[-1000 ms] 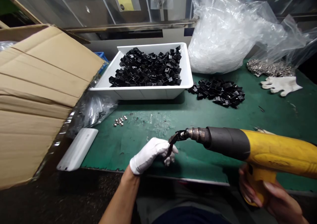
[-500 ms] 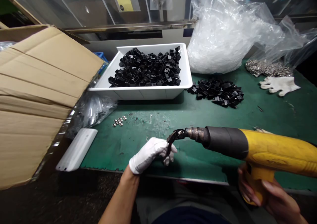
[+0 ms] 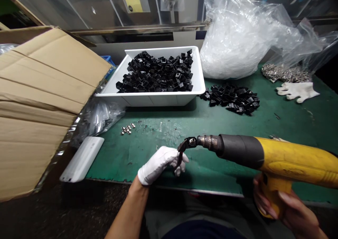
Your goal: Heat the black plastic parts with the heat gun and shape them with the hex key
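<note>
My left hand [image 3: 161, 164], in a white glove, is closed on a dark, curved tool [image 3: 181, 153] that looks like small pliers. At the tool's far end sits a small black part with a shiny metal piece [image 3: 192, 141]. My bare right hand [image 3: 286, 205] wraps around the grip of a yellow heat gun [image 3: 295, 159] with a black sleeve. Its stepped metal nozzle [image 3: 208, 141] points left, right beside the small part; whether they touch I cannot tell. Small shiny metal pieces [image 3: 127, 129] lie on the green mat [image 3: 148, 143] beyond my left hand.
A white tray [image 3: 161, 99] of black plastic parts stands at the back, with a loose pile [image 3: 233, 98] beside it. Behind are a full plastic bag [image 3: 235, 38], metal pieces [image 3: 287, 73] and a spare glove [image 3: 298, 91]. At left are a cardboard box [image 3: 44, 101] and a white object [image 3: 82, 159].
The heat gun's nozzle and the small part have shifted very slightly left. Otherwise both hands hold the same pose.
</note>
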